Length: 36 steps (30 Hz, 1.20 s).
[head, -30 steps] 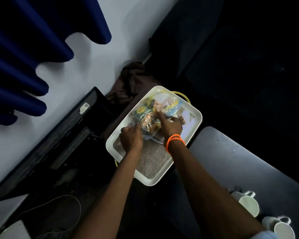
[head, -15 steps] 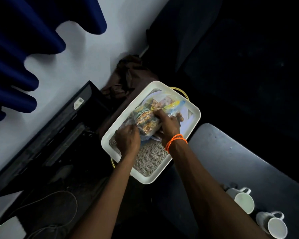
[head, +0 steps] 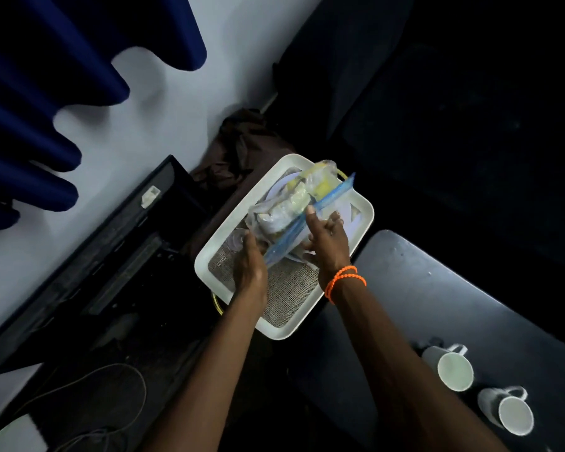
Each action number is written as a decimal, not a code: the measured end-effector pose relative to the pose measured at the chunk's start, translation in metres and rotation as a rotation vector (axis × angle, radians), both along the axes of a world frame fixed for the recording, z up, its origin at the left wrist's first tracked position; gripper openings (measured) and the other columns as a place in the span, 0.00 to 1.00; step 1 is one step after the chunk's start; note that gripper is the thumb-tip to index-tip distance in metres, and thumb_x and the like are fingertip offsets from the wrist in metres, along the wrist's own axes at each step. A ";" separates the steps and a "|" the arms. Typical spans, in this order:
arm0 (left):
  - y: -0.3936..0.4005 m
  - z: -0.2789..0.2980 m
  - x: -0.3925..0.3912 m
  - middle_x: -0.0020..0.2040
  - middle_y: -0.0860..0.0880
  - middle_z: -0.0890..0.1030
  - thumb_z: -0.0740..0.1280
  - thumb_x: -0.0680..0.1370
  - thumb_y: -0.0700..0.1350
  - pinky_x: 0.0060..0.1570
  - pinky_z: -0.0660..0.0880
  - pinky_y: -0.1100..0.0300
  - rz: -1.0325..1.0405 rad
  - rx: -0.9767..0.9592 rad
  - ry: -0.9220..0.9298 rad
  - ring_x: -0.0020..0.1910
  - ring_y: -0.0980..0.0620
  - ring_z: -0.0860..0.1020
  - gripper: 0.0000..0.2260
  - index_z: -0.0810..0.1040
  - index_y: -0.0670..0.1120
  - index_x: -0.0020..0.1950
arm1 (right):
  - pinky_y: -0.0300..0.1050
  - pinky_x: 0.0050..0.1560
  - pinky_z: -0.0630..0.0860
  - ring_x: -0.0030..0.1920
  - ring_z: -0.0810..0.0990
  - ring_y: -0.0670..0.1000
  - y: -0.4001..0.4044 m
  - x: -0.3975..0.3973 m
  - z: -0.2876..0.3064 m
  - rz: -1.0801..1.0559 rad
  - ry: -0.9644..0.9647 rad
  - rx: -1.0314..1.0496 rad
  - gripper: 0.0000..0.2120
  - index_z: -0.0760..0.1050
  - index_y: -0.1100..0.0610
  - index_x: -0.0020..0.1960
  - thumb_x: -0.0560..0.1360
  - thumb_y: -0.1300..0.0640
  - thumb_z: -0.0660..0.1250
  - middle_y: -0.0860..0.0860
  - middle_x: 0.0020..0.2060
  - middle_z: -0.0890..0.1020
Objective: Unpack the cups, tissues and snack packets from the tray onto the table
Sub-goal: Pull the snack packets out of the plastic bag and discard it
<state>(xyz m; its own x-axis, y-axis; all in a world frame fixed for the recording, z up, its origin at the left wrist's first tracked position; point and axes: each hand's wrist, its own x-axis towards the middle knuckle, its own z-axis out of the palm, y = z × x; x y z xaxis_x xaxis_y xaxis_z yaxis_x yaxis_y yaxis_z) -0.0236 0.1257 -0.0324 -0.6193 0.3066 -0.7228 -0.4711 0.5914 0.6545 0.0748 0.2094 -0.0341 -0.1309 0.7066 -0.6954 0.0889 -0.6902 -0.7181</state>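
**Bag of snack packets held at both ends, long axis diagonal over the tray**

Both hands are on the clear zip bag of snack packets (head: 291,207). It's tilted up on edge above the white tray (head: 366,220); whether its lower edge still touches the tray I can't tell. The bag's long axis runs diagonally, from the near-left corner at the left hand (head: 250,261) up to the far-right end over the tray's far rim. The blue zip strip follows that line.

Grip state:
- left hand clenched on the bag's near-left corner.
- right hand (head: 327,241) grasping the bag along the zip edge, forefinger laid along the strip, other fingers under the bag.

The bulk of the bag sits beyond and to the left of both grips, so the weight hangs away from the person. I'd expect sag at the far end once it's lifted clear.

The dark table (head: 437,288) lies right and nearer, beside the tray's right rim. Two white mugs (head: 454,370) already stand on it near the person. The right hand is on the table side, so the carry probably swings rightward and toward the body, landing short of the mugs.

The burlap mat (head: 291,288) on the tray's near half is bare.
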 end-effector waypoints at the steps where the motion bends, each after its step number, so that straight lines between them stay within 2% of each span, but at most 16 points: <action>1: -0.001 0.001 0.000 0.71 0.38 0.79 0.53 0.85 0.64 0.69 0.74 0.44 0.009 -0.009 0.015 0.69 0.39 0.77 0.31 0.80 0.41 0.70 | 0.55 0.46 0.84 0.39 0.80 0.53 0.001 -0.001 -0.005 0.021 -0.069 0.019 0.24 0.74 0.54 0.59 0.72 0.40 0.74 0.54 0.47 0.78; 2: -0.001 0.002 -0.001 0.71 0.39 0.78 0.55 0.85 0.64 0.69 0.74 0.44 0.024 -0.014 0.046 0.69 0.39 0.77 0.30 0.78 0.42 0.71 | 0.60 0.52 0.83 0.43 0.82 0.57 0.001 -0.001 -0.010 0.041 -0.145 0.037 0.16 0.77 0.55 0.50 0.73 0.45 0.74 0.56 0.45 0.80; 4: -0.003 0.004 -0.004 0.68 0.39 0.80 0.59 0.84 0.62 0.62 0.76 0.48 -0.039 -0.019 0.178 0.64 0.40 0.79 0.26 0.79 0.43 0.69 | 0.64 0.54 0.83 0.50 0.85 0.61 0.001 -0.001 -0.015 0.034 -0.203 0.028 0.13 0.77 0.54 0.40 0.72 0.46 0.75 0.59 0.47 0.85; 6: -0.004 0.005 -0.006 0.59 0.41 0.85 0.62 0.84 0.57 0.47 0.73 0.55 -0.219 -0.013 0.328 0.51 0.43 0.81 0.18 0.83 0.45 0.59 | 0.64 0.49 0.84 0.49 0.86 0.61 0.000 -0.001 -0.009 0.008 -0.153 0.007 0.22 0.77 0.55 0.42 0.68 0.36 0.74 0.58 0.46 0.85; 9: -0.003 0.010 -0.006 0.46 0.51 0.85 0.69 0.81 0.50 0.40 0.73 0.61 -0.406 -0.006 0.366 0.46 0.50 0.82 0.07 0.85 0.49 0.51 | 0.63 0.45 0.85 0.47 0.86 0.59 0.002 -0.005 -0.001 -0.020 -0.097 -0.007 0.39 0.77 0.61 0.48 0.61 0.25 0.72 0.51 0.49 0.82; 12: 0.003 0.014 -0.003 0.45 0.56 0.86 0.71 0.80 0.50 0.34 0.71 0.75 -0.588 0.066 0.371 0.44 0.59 0.83 0.07 0.86 0.49 0.53 | 0.62 0.56 0.82 0.59 0.82 0.60 0.005 -0.010 0.002 0.000 -0.128 0.046 0.36 0.77 0.57 0.53 0.65 0.26 0.72 0.52 0.70 0.75; 14: 0.009 0.019 0.000 0.44 0.57 0.87 0.69 0.81 0.53 0.36 0.71 0.73 -0.610 0.122 0.367 0.43 0.64 0.82 0.07 0.86 0.53 0.50 | 0.62 0.56 0.82 0.60 0.82 0.59 0.006 -0.010 0.004 0.004 -0.126 0.045 0.34 0.77 0.55 0.53 0.64 0.26 0.72 0.53 0.69 0.77; 17: 0.018 0.032 0.005 0.39 0.62 0.85 0.64 0.82 0.59 0.39 0.74 0.72 -0.559 0.248 0.336 0.40 0.68 0.82 0.13 0.84 0.59 0.43 | 0.55 0.43 0.85 0.52 0.85 0.58 0.007 -0.008 0.007 0.021 0.015 -0.017 0.37 0.77 0.56 0.59 0.63 0.29 0.75 0.55 0.56 0.84; 20: 0.024 0.042 0.012 0.45 0.53 0.89 0.63 0.81 0.65 0.52 0.85 0.50 -0.566 0.340 0.295 0.49 0.56 0.87 0.18 0.87 0.55 0.53 | 0.44 0.32 0.79 0.38 0.84 0.52 0.004 -0.007 0.016 0.018 0.145 0.103 0.25 0.80 0.59 0.54 0.70 0.39 0.77 0.54 0.40 0.83; 22: 0.030 0.052 0.016 0.48 0.47 0.89 0.65 0.82 0.61 0.57 0.83 0.41 -0.571 0.415 0.268 0.54 0.47 0.87 0.16 0.88 0.53 0.54 | 0.43 0.32 0.77 0.35 0.80 0.52 0.002 -0.006 0.029 -0.082 0.220 0.193 0.17 0.81 0.61 0.50 0.75 0.47 0.74 0.56 0.36 0.79; 24: 0.038 0.068 0.019 0.53 0.43 0.89 0.67 0.83 0.51 0.62 0.81 0.38 -0.559 0.519 0.198 0.59 0.43 0.86 0.10 0.87 0.52 0.56 | 0.46 0.37 0.78 0.40 0.79 0.55 0.002 -0.003 0.048 -0.191 0.342 0.194 0.14 0.80 0.62 0.50 0.79 0.50 0.70 0.61 0.40 0.78; 27: 0.048 0.098 0.024 0.57 0.43 0.88 0.70 0.79 0.42 0.67 0.79 0.42 -0.584 0.597 0.175 0.58 0.48 0.86 0.13 0.85 0.45 0.63 | 0.47 0.41 0.83 0.43 0.84 0.58 0.003 0.010 0.081 -0.268 0.419 0.194 0.18 0.82 0.64 0.51 0.81 0.48 0.66 0.62 0.42 0.84; 30: 0.051 0.130 0.033 0.52 0.38 0.88 0.75 0.77 0.45 0.61 0.83 0.44 -0.597 0.655 0.115 0.51 0.47 0.86 0.12 0.86 0.43 0.59 | 0.52 0.44 0.84 0.45 0.87 0.61 0.002 0.030 0.115 -0.249 0.427 0.245 0.22 0.83 0.66 0.51 0.82 0.47 0.64 0.65 0.44 0.87; 32: 0.052 0.149 0.044 0.47 0.36 0.88 0.75 0.78 0.49 0.50 0.86 0.47 -0.603 0.695 0.065 0.46 0.45 0.87 0.11 0.87 0.42 0.54 | 0.59 0.51 0.83 0.52 0.85 0.67 -0.001 0.043 0.136 -0.227 0.423 0.264 0.21 0.82 0.66 0.53 0.83 0.47 0.63 0.69 0.49 0.85; 34: 0.054 0.162 0.055 0.40 0.42 0.88 0.76 0.77 0.51 0.39 0.84 0.55 -0.571 0.694 0.058 0.39 0.48 0.87 0.11 0.86 0.43 0.49 | 0.65 0.57 0.81 0.55 0.84 0.68 -0.007 0.056 0.153 -0.216 0.409 0.256 0.21 0.83 0.64 0.53 0.83 0.47 0.63 0.68 0.51 0.85; 36: 0.058 0.170 0.067 0.36 0.45 0.87 0.76 0.75 0.59 0.36 0.83 0.56 -0.576 0.635 0.093 0.34 0.50 0.85 0.17 0.82 0.45 0.42 | 0.68 0.59 0.79 0.56 0.84 0.68 -0.017 0.067 0.164 -0.226 0.422 0.232 0.23 0.82 0.66 0.55 0.83 0.47 0.61 0.68 0.52 0.85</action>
<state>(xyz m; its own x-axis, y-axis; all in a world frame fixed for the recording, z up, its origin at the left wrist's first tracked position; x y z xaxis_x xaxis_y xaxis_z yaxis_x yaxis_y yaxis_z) 0.0436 0.1834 0.1376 -0.2909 0.9202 -0.2620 -0.1387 0.2303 0.9632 0.1423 0.1927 0.1302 -0.1924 0.8787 -0.4370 -0.3735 -0.4773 -0.7954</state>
